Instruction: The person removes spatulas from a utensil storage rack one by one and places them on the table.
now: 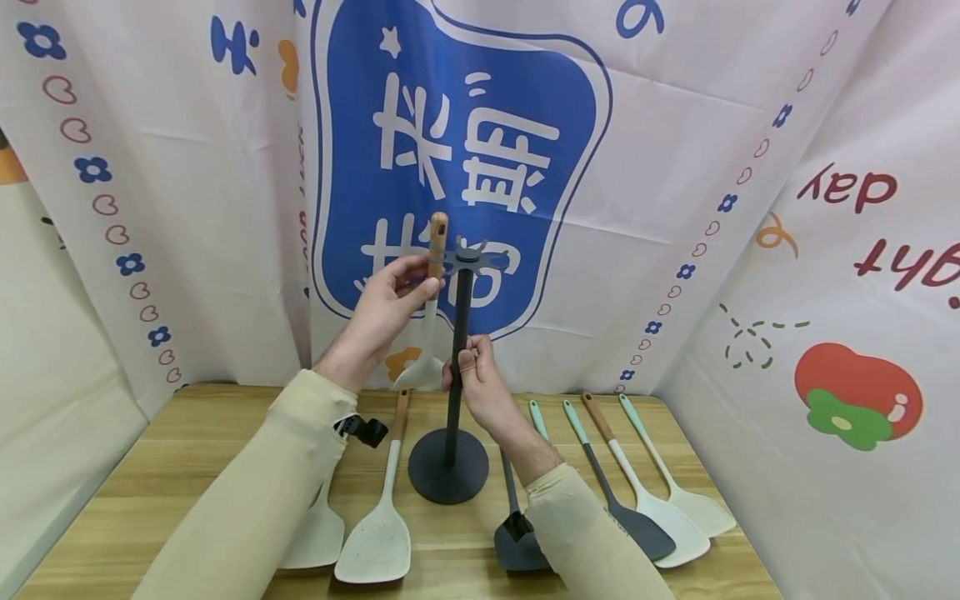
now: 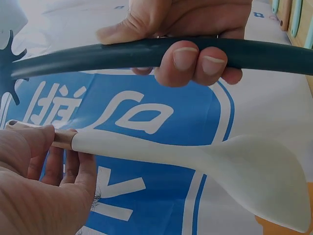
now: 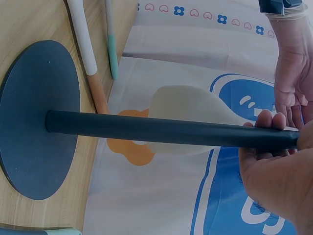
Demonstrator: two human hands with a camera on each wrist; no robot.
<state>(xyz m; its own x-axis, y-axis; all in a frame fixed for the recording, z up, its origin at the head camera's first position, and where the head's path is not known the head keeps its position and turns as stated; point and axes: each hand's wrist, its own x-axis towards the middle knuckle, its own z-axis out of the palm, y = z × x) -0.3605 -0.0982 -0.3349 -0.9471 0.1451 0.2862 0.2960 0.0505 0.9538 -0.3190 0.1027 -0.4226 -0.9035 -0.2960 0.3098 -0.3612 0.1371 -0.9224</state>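
My left hand (image 1: 378, 308) pinches the wooden handle of a white spatula (image 2: 264, 166) near where handle and white shaft meet. The spatula hangs upright, its broad head down, and the handle's upper end stands beside the hooked top (image 1: 471, 260) of a dark utensil stand (image 3: 171, 131). Whether the handle sits in a hook cannot be told. My right hand (image 1: 487, 387) grips the stand's pole around its middle, fingers curled about it. The round base (image 1: 448, 479) rests on the wooden table.
Left of the base lie a white spatula with wooden handle (image 1: 375, 542) and another white spatula (image 1: 318, 533), partly behind my sleeve. On the right are a dark turner (image 1: 517, 550), another dark turner (image 1: 637, 529), a white one (image 1: 678, 542) and a cream one (image 1: 701, 508). A printed curtain (image 1: 675, 150) hangs behind.
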